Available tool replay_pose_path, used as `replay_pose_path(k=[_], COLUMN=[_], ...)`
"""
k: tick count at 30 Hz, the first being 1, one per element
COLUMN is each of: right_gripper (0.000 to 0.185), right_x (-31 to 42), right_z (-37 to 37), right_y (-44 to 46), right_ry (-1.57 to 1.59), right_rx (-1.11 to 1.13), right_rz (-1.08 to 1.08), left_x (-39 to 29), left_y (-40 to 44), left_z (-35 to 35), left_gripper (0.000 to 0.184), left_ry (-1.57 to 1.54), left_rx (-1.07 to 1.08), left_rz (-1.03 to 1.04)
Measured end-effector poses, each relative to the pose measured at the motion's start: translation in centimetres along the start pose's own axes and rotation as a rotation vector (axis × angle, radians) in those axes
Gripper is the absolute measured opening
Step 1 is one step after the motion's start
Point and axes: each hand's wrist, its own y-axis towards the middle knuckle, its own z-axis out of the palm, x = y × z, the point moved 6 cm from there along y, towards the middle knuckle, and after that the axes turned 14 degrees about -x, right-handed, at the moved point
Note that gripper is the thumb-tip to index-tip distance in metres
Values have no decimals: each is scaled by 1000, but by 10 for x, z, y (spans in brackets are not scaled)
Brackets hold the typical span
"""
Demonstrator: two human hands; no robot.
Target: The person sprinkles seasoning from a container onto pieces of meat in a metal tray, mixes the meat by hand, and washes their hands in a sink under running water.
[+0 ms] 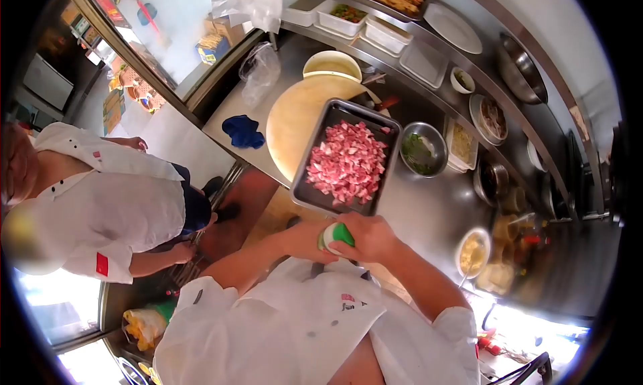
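In the head view, a small jar with a green lid (343,233) and a pale body is held between my two hands, close to my chest. My left hand (305,240) is closed round its left side. From the other side my right hand (370,239) grips it, fingers near the lid; some of the fingers are hidden. Just beyond my hands lies a dark metal tray (307,196) heaped with diced raw meat (348,162). The tray rests partly on a round wooden chopping board (287,130).
A steel bowl with green leaves (420,150) stands right of the tray. A blue cloth (242,131) and a plastic bag (260,71) lie left of the board. Shelves with containers run along the right. A person in a white jacket (127,190) stands at left.
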Motion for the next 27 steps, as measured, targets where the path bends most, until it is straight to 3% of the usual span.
replay_pose_path(k=[3, 9, 10, 13, 16, 19, 20, 22, 24, 25, 26, 27], right_gripper=[52, 57, 59, 62, 58, 50, 46, 41, 48, 56, 61, 66], right_x=[3, 6, 5, -2, -6, -28, -32, -42, -57, -67, -82, -97], right_z=[31, 64, 69, 81, 83, 78, 79, 80, 84, 90, 103, 116], right_y=[50, 145, 155, 176, 186, 184, 184, 178, 176, 175, 163, 150], right_ry=[-37, -15, -43, -74, -94, 180, 166, 118, 284, 485, 620, 749], right_rx=[140, 431, 449, 443, 497, 417, 443, 500, 444, 356, 309, 239], right_rz=[71, 210, 214, 191, 206, 249, 237, 223, 506, 782, 951, 1120], left_x=[15, 50, 60, 68, 69, 67, 78, 83, 72, 40, 25, 24], left_y=[5, 7, 14, 24, 29, 33, 35, 39, 43, 35, 30, 32], left_z=[-51, -116, -124, -145, -150, -160, -159, -155, -159, -164, -169, -168], left_gripper=[61, 53, 52, 52, 48, 45, 44, 47, 56, 62, 72, 71], left_ry=[13, -479, -360, -336, -415, -247, -287, -243, -65, 26, 6, 11], left_rx=[41, 187, 149, 191, 192, 193, 265, 294, 186, 119, 190, 154], left_rz=[32, -276, -218, -253, -128, 12, -148, -46, 196, 334, 132, 153])
